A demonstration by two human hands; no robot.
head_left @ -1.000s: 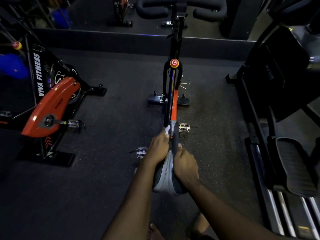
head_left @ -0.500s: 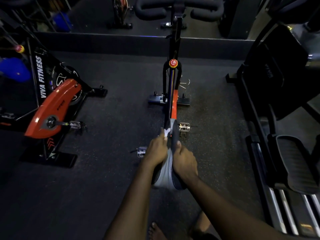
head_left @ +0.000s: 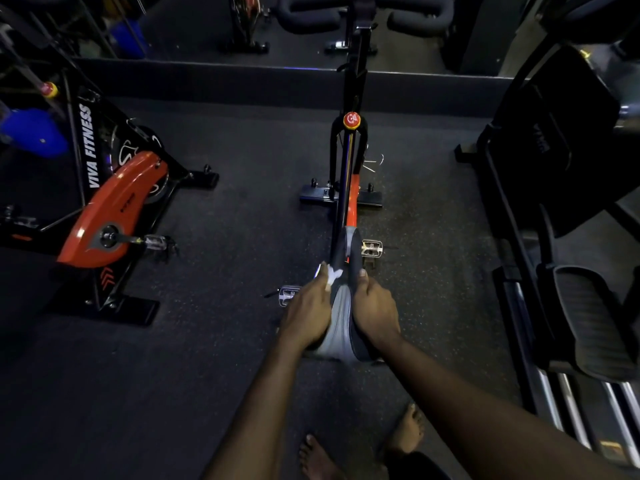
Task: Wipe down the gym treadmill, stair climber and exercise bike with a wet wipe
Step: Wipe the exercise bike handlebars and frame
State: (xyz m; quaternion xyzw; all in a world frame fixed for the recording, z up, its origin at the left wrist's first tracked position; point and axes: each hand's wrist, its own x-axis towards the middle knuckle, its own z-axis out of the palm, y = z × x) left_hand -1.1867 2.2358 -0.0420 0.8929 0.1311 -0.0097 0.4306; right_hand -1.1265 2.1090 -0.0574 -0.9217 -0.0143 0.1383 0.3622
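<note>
Left hand (head_left: 306,306) pinching the wipe (head_left: 331,276) slides back down the bike seat (head_left: 341,306), right hand (head_left: 375,311) gripping its other side, so seat's probably nearly wiped.

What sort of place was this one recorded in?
Most likely a gym: an exercise bike ahead, a second bike marked VIVA FITNESS on the left, probably a stair climber on the right, all on a dark speckled floor.

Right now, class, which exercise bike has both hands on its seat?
The middle bike, straight ahead: the left hand holds a white wipe against its grey seat, the right hand grips it. The bike at left stands untouched.
</note>
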